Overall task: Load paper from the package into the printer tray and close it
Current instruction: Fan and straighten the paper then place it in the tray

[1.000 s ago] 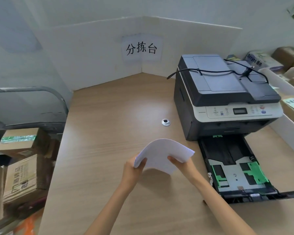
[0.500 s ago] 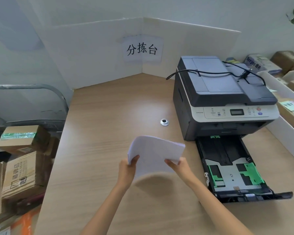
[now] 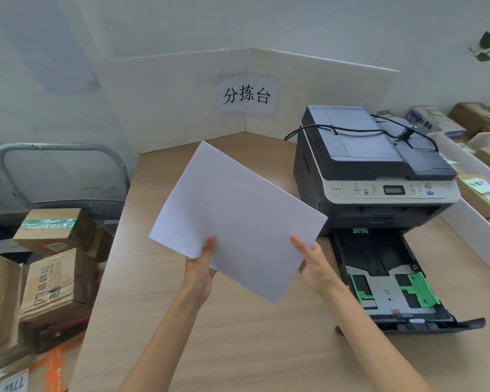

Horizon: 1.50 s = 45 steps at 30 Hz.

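A flat white stack of paper is held up above the wooden table, tilted toward me. My left hand grips its near left edge, thumb on top. My right hand grips its near right edge. To the right stands a dark grey and white printer. Its paper tray is pulled out toward me, with green guides and no paper in it. The paper's right corner is just left of the tray. No paper package is in view.
A black cable lies across the printer lid. White bins with cardboard boxes line the right side. Left of the table are stacked cardboard boxes and a grey metal cart handle. A white partition with a sign stands behind.
Both hands have raised the paper from low over the table and flattened it; it was curved before and now faces me, larger in view.
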Motion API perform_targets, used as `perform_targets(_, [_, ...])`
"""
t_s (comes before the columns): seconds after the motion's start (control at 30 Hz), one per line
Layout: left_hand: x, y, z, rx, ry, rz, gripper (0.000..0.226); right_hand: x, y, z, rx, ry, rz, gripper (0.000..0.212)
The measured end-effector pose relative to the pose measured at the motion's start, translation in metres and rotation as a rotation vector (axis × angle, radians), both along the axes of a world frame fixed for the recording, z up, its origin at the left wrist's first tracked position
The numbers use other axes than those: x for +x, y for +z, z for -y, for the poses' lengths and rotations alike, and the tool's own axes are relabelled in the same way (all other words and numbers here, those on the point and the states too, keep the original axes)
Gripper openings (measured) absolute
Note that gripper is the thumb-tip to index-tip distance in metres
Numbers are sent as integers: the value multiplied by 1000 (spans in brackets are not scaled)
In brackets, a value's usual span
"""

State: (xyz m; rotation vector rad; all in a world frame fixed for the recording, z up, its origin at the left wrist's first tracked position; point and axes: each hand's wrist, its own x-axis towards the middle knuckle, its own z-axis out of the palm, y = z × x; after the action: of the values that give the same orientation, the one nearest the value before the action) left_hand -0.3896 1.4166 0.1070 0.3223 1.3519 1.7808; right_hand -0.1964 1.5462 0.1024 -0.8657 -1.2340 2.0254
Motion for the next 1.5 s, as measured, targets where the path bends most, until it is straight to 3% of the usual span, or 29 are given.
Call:
perform_targets(0.07, [0, 2, 9, -5, -59, -7, 37, -8, 4, 7, 11, -58, 4, 20])
perform_targets(0.2, [-30, 10, 35, 48, -190, -72, 40, -6, 3, 7, 66, -126, 28, 17])
perform_targets(0.27, [-61, 15, 48, 85, -174, -81, 42, 1, 2, 6, 83, -127, 24, 36])
perform_targets(0.37, [-98, 24, 59, -19, -330, -233, 69, 10, -1, 7, 86, -83, 77, 74])
perform_targets(0.43, [-104, 26, 61, -156, -543, -322, 72, 11, -4, 10, 99, -40, 112, 73])
perform_targets(0.5, [-102, 20, 58, -264, -667, -381, 52, 8, -5, 14, 130, -9, 149, 65])
perform_targets(0.67, [-86, -5, 48, -309, -444, -427, 19, 4, -9, 22, 161, -11, 215, 60])
perform_targets(0.73, [-81, -15, 47, -290, -413, -424, 10, 5, -12, 20, 166, -30, 242, 36])
perform_targets(0.77, [-79, -22, 46, -278, -413, -411, 13, 6, -13, 19, 168, -32, 258, 18])
perform_targets(0.8, [-78, -29, 46, -274, -408, -403, 16, 8, -16, 16, 182, -39, 275, 12])
perform_targets(0.87, [-78, -44, 45, -282, -388, -377, 21, 10, -25, 11, 193, -34, 329, 20])
perform_targets(1.07, [-54, -102, 60, -401, -422, -223, 23, 20, -78, 12, 144, 100, 562, 16])
perform_targets(1.17, [-37, -118, 64, -464, -370, -260, 21, 27, -93, 15, 91, 86, 649, 16])
perform_targets(1.3, [-33, -124, 55, -514, -287, -364, 18, 29, -90, 7, 106, 87, 619, 23])
perform_targets(1.5, [-56, -103, 36, -603, -268, -538, 40, 13, -46, -8, 268, 192, 598, 12])
